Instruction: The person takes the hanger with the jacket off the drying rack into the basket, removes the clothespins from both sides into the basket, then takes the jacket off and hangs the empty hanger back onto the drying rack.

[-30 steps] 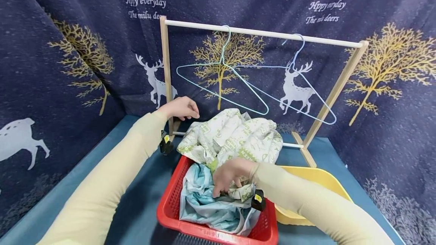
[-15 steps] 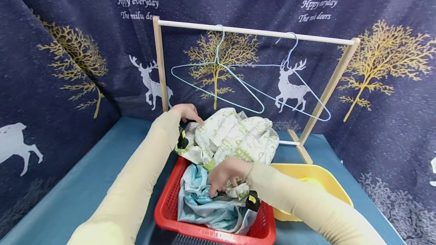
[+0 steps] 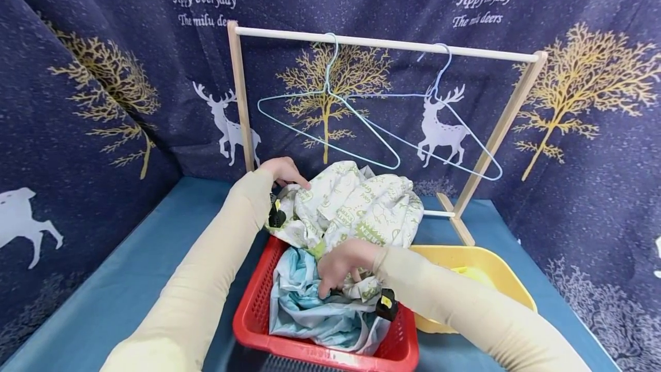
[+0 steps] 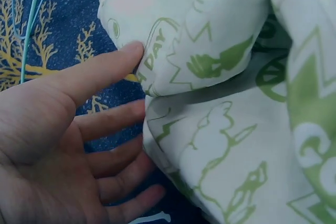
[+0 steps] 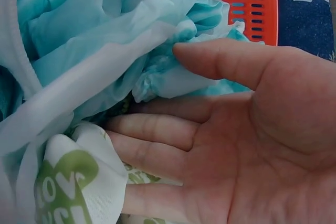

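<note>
A bunched white cloth with green print [image 3: 372, 205] hangs over the far end of the red basket [image 3: 248, 326]. My left hand [image 3: 284, 172] is at its left side; in the left wrist view the hand's straight fingertips [image 4: 135, 51] touch the cloth's edge. Inside the basket lies a crumpled light-blue and white cloth [image 3: 315, 314]. Over it my right hand [image 3: 345, 263] reaches in where both cloths meet. The right wrist view shows its palm turned up, the fingers [image 5: 152, 129] extended among the folds with their tips partly hidden, the thumb against the blue cloth.
A wooden rack with a white rod [image 3: 382, 42] stands behind the basket. From it hang a mint hanger [image 3: 289, 122] and a pale blue hanger [image 3: 470, 131]. A yellow basin [image 3: 496, 280] sits right of the basket, partly behind my right forearm. Dark printed curtains enclose the table.
My left hand has moved right and slightly down, from beside the rack post to the white printed cloth. The right hand stays at the basket. The head view has shifted slightly.
</note>
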A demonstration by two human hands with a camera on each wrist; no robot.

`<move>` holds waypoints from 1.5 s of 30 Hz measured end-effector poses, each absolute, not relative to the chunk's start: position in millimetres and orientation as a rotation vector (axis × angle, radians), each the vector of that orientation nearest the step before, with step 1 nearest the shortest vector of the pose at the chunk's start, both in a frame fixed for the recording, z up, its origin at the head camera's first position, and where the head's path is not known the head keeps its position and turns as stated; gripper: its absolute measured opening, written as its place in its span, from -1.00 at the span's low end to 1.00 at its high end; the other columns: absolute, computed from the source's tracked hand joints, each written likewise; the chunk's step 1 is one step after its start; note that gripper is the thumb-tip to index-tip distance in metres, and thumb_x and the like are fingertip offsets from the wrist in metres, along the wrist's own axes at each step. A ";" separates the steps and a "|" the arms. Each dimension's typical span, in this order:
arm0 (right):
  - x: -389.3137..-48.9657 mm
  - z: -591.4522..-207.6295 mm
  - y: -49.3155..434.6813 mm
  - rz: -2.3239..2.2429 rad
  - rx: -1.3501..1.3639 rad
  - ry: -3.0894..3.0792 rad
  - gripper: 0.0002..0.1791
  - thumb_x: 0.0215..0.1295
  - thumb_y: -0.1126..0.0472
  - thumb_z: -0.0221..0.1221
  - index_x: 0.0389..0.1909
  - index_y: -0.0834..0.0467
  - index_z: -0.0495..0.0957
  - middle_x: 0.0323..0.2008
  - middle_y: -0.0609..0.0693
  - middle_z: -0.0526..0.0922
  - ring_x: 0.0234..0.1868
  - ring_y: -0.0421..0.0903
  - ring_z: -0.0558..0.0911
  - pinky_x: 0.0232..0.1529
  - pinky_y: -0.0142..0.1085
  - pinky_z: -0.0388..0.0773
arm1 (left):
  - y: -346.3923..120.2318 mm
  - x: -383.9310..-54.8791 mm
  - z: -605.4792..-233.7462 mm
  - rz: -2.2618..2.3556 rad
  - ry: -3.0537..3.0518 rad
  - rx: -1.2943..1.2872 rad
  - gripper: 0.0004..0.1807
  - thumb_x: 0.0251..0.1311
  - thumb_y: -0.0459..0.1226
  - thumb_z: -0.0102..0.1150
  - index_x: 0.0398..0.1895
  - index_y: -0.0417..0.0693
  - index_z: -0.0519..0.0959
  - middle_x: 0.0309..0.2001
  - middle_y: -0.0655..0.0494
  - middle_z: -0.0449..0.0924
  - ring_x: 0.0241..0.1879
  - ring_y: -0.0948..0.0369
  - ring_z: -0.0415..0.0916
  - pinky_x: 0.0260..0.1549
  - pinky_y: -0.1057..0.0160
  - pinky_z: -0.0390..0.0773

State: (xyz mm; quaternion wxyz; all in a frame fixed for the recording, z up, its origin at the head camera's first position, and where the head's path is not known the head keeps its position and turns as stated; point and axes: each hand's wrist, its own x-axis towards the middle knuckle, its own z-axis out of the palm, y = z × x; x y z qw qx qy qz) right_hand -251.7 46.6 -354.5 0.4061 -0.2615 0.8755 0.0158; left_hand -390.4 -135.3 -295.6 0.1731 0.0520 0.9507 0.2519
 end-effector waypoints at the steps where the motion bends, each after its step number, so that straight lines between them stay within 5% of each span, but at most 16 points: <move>1: -252.0 -354.5 47.0 0.038 -0.661 2.205 -0.75 0.31 0.07 0.18 -0.48 0.13 0.46 -0.39 -0.07 0.50 -0.26 -0.19 0.52 -0.27 -0.05 0.66 | -134.7 -390.6 -295.7 0.695 2.713 0.159 -0.69 0.08 0.03 0.37 -0.53 0.05 0.56 -0.59 0.26 0.45 -0.51 0.27 0.44 -0.30 0.17 0.49; 4: -253.1 -354.1 48.3 0.004 -0.642 2.196 -0.78 0.31 0.07 0.19 -0.34 0.17 0.52 -0.30 -0.04 0.55 -0.14 -0.17 0.55 -0.13 0.02 0.66 | -131.9 -390.6 -298.2 0.636 2.800 0.224 -0.78 0.05 -0.05 0.40 -0.57 0.07 0.65 -0.70 0.31 0.36 -0.59 0.30 0.34 -0.41 0.24 0.43; 9: -253.1 -352.6 48.7 -0.054 -0.631 2.164 -0.79 0.29 0.08 0.20 -0.36 0.14 0.49 -0.28 -0.02 0.53 -0.11 -0.15 0.53 -0.08 0.06 0.63 | -124.6 -382.5 -301.9 0.502 2.946 0.294 -0.82 0.02 -0.17 0.38 -0.32 -0.03 0.78 -0.32 0.11 0.73 -0.16 0.11 0.60 -0.13 0.24 0.58; 12: -252.6 -351.5 48.1 -0.066 -0.633 2.153 -0.80 0.29 0.07 0.20 -0.38 0.12 0.48 -0.27 -0.02 0.53 -0.10 -0.15 0.53 -0.09 0.06 0.63 | -120.2 -377.2 -301.4 0.473 2.978 0.280 -0.84 0.01 -0.24 0.36 -0.32 -0.07 0.77 -0.12 0.01 0.76 0.02 0.01 0.60 0.02 0.15 0.60; 25: -252.2 -350.3 49.8 -0.087 -0.601 2.146 -0.75 0.30 0.03 0.22 -0.39 0.11 0.45 -0.28 0.03 0.54 -0.13 -0.13 0.51 -0.30 -0.11 0.58 | -122.7 -366.3 -296.2 0.833 2.978 0.287 -0.94 -0.03 -0.36 0.31 -0.58 -0.14 0.68 -0.75 0.25 0.39 -0.52 0.19 0.39 -0.32 0.27 0.49; 29: -250.9 -352.7 51.4 -0.088 -0.605 2.123 -0.68 0.33 0.03 0.20 -0.52 0.05 0.35 -0.44 -0.09 0.41 -0.30 -0.20 0.40 -0.31 -0.17 0.49 | -122.6 -357.5 -290.7 1.006 2.900 0.361 -0.91 0.07 -0.38 0.27 -0.50 -0.21 0.72 -0.62 0.20 0.54 -0.52 0.20 0.29 -0.35 0.24 0.38; 34: -249.0 -354.3 54.3 -0.111 -0.613 2.084 -0.50 0.40 0.05 0.16 -0.63 -0.04 0.09 -0.57 -0.17 0.09 -0.48 -0.21 0.14 -0.32 -0.20 0.30 | -120.7 -344.8 -282.9 1.084 2.859 0.486 -0.92 0.14 -0.37 0.27 -0.39 -0.20 0.72 -0.25 0.00 0.73 -0.39 0.17 0.40 -0.27 0.24 0.41; 45: -247.3 -352.1 60.0 -0.170 -0.605 2.050 -0.46 0.40 0.08 0.16 -0.69 -0.07 0.06 -0.65 -0.19 0.03 -0.57 -0.22 0.02 -0.43 -0.28 0.11 | -107.0 -316.5 -268.9 1.006 2.892 0.693 -0.95 0.11 -0.35 0.31 -0.47 -0.06 0.65 -0.40 0.09 0.74 -0.43 0.26 0.58 -0.23 0.30 0.50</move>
